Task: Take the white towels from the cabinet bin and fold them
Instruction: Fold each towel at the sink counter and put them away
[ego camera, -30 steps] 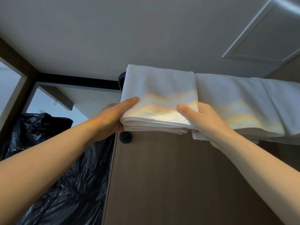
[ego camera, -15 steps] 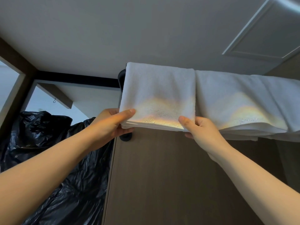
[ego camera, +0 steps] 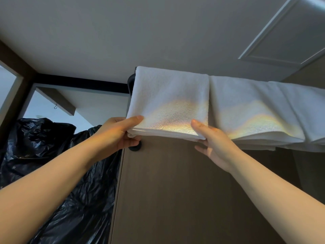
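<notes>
Atop the brown cabinet point(ego camera: 175, 191), a white towel point(ego camera: 168, 99) lies folded into a flat, many-layered rectangle, its looped pile catching a rainbow-tinted band of light near the front edge. Its right edge meets a second towel point(ego camera: 255, 110), more loosely folded, on the same top; its left edge ends at the cabinet's corner, above a black knob point(ego camera: 135, 149). Open room lies overhead, up to the grey ceiling point(ego camera: 123, 32) with its hatch panel point(ego camera: 288, 36), and to the left, where a black plastic bag point(ego camera: 52, 155) sits lower down. Left hand point(ego camera: 116, 136) pinches the front left corner, thumb on top and fingers curled beneath; right hand point(ego camera: 216, 145) pinches the front right corner likewise. Towel extends away from both grips, its front edge running between the two hands
</notes>
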Demonstrator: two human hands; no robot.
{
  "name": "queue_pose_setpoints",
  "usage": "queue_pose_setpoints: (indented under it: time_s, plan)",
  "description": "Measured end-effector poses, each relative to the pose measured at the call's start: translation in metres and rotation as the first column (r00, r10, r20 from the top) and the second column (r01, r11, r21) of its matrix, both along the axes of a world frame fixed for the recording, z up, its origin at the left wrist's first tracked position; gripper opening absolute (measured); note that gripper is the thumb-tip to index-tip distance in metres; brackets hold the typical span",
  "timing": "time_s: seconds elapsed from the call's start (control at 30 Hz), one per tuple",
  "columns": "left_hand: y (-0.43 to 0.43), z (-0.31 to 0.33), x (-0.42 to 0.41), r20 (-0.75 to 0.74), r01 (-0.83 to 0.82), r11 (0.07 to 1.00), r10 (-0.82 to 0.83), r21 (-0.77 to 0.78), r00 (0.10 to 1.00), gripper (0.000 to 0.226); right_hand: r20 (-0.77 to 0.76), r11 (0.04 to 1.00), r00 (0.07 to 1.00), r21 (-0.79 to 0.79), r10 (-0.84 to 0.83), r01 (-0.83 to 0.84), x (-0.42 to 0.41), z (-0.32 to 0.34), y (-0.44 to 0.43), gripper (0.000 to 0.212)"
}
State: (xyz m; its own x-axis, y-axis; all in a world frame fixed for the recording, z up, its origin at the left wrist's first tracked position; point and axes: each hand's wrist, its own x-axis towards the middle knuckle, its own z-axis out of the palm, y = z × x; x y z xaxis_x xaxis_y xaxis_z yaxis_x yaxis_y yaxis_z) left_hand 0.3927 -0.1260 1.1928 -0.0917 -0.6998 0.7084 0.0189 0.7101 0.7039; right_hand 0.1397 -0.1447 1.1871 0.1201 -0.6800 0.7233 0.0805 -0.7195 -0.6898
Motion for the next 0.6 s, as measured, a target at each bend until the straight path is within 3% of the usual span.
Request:
queue_pose_setpoints:
  time_s: [0.1, 0.2, 0.4, 0.5, 0.6]
  plan:
    - [-0.005, -0.005, -0.003, -0.024, -0.232, 0.969, 0.231, -0.082, 0.973, 0.054, 0.059, 0.996, 0.997, -0.071, -0.056, 0.06, 0.0, -0.007, 0.0, 0.067]
    - [-0.008, -0.012, -0.009, -0.034, -0.382, 0.9, 0.383, -0.21, 0.923, 0.047, 0.125, 0.97, 0.98, -0.169, -0.155, 0.175, -0.004, -0.015, 0.001, 0.075]
    - [-0.008, -0.013, -0.009, -0.065, -0.286, 0.949, 0.28, -0.135, 0.958, 0.043, 0.107, 0.973, 0.977, -0.12, -0.187, 0.199, 0.005, -0.017, 0.001, 0.026]
    - [-0.005, -0.013, -0.008, -0.07, -0.241, 0.964, 0.234, -0.115, 0.97, 0.035, 0.108, 0.989, 0.986, -0.061, -0.126, 0.134, 0.003, -0.018, 0.006, 0.015]
    - [-0.006, -0.014, -0.011, -0.098, -0.261, 0.958, 0.25, -0.117, 0.963, 0.038, 0.142, 0.982, 0.979, -0.098, -0.147, 0.162, 0.002, -0.018, 0.009, 0.015]
